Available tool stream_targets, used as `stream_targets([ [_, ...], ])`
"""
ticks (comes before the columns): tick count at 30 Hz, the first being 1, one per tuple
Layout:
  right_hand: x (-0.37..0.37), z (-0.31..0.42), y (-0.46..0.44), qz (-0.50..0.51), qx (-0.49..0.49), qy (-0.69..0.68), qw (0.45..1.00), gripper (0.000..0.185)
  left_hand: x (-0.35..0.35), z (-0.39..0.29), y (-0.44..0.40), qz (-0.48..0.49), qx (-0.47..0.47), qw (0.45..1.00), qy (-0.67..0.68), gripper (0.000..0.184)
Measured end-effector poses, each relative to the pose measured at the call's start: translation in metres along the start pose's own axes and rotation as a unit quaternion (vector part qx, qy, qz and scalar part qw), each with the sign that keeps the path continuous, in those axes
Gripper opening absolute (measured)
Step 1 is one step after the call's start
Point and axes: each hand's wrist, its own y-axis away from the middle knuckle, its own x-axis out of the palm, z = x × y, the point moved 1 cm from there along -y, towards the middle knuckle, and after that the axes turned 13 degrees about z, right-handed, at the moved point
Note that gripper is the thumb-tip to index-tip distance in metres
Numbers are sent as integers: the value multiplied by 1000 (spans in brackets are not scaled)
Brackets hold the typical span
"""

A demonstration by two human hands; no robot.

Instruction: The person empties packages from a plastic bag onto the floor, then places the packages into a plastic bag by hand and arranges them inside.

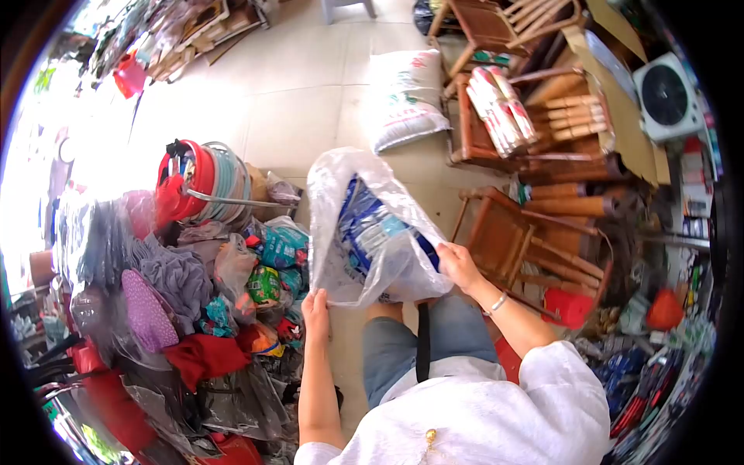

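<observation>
A clear plastic bag (329,194) hangs in front of my body with its mouth spread wide. Blue and white packaged items (376,225) lie inside it, partly veiled by the plastic. My left hand (315,304) is closed on the bag's lower left edge. On the right side, my right hand (457,263) pinches the bag's edge, with a bracelet on that wrist. The bag's underside is hidden.
Piled clothes and packets (178,279) lie at left beside a red bucket (201,182). A white sack (407,97) rests on the floor ahead. Wooden chairs (492,236) stand at right, one bearing wrapped rolls (500,112). A fan (665,94) is far right.
</observation>
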Motion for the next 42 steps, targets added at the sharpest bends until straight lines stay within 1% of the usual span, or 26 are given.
stream_targets([
  [3,-9,10,-47,-19,-4,16,1000,28,-6,-17,-58,-17,-48,999,7,19],
  [5,-15,3,-72,-44,31,7,999,29,-9,-10,-98,-19,-32,999,5,19],
  [7,-15,36,-100,-57,42,-32,997,29,-6,-28,-126,-20,-13,1000,1,20],
  [10,-22,20,-141,-48,18,-18,999,29,-3,-28,-158,30,-39,999,-10,23],
  [11,-15,15,-150,-50,38,-18,998,29,-11,-29,-161,16,-45,999,-9,23],
  [14,-54,9,-164,-59,98,6,993,28,3,7,-181,-3,-62,991,-115,26],
  [16,-95,-2,-169,-55,125,42,990,29,26,23,-198,-33,-75,993,-88,26],
  [18,-103,-24,-189,-53,133,138,980,30,16,32,-209,-80,-67,992,-74,26],
  [19,-125,-25,-190,-60,143,175,972,32,39,28,-224,-99,-69,989,-82,26],
  [21,-129,-27,-207,-8,135,159,978,33,33,6,-252,-112,-99,977,-154,26],
  [23,-139,-32,-205,-1,170,199,965,35,52,29,-282,-139,-108,976,-127,26],
  [24,-145,-54,-204,15,216,156,964,36,53,42,-294,-169,-107,973,-112,26],
  [25,-157,-67,-206,31,236,183,954,37,55,61,-310,-169,-115,973,-106,26],
  [27,-168,-94,-225,106,262,329,901,38,45,107,-330,-280,-183,941,-48,25],
  [28,-176,-95,-229,107,268,330,899,38,48,118,-340,-280,-190,940,-45,25],
  [30,-186,-103,-232,221,292,408,836,39,47,137,-349,-380,-182,894,151,24],
  [31,-190,-102,-240,217,287,415,836,41,46,127,-356,-380,-188,893,151,24],
  [33,-198,-101,-262,309,424,342,779,43,43,119,-361,-355,-112,923,94,22],
  [34,-191,-68,-282,381,466,378,704,43,55,114,-364,-355,-115,923,98,22],
  [35,-184,-48,-295,382,466,381,701,43,71,101,-362,-423,-43,904,-44,22],
  [36,-177,-37,-304,382,468,327,727,40,85,91,-355,-480,27,857,-186,26],
  [37,-172,-23,-318,378,464,277,751,38,101,67,-350,-452,64,852,-255,32],
  [38,-170,-18,-334,373,385,243,809,34,118,58,-344,-420,100,843,-322,38],
  [40,-158,-29,-367,340,202,214,893,25,139,80,-336,-244,172,897,-325,39],
  [41,-146,-26,-391,324,199,306,873,23,150,78,-340,-180,162,908,-342,39],
  [42,-144,-46,-402,304,116,384,864,23,168,82,-348,-164,128,913,-350,42],
])
